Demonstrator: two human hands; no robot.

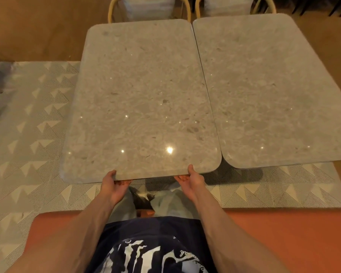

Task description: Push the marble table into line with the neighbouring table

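Note:
The marble table (140,99) has a pale speckled rectangular top with rounded corners and stands directly in front of me. The neighbouring table (264,91), with the same marble top, sits right beside it, a thin gap between them. The marble table's near edge lies closer to me than the neighbour's near edge, and its far edge also sits nearer. My left hand (112,187) grips the near edge, thumb on top and fingers underneath. My right hand (190,180) grips the same edge further right in the same way.
An orange bench seat (283,233) runs under me along the bottom. Two wicker-framed chairs (149,8) (234,5) with pale cushions stand at the tables' far side. A patterned grey rug (28,125) covers the floor to the left, wooden floor (37,26) beyond.

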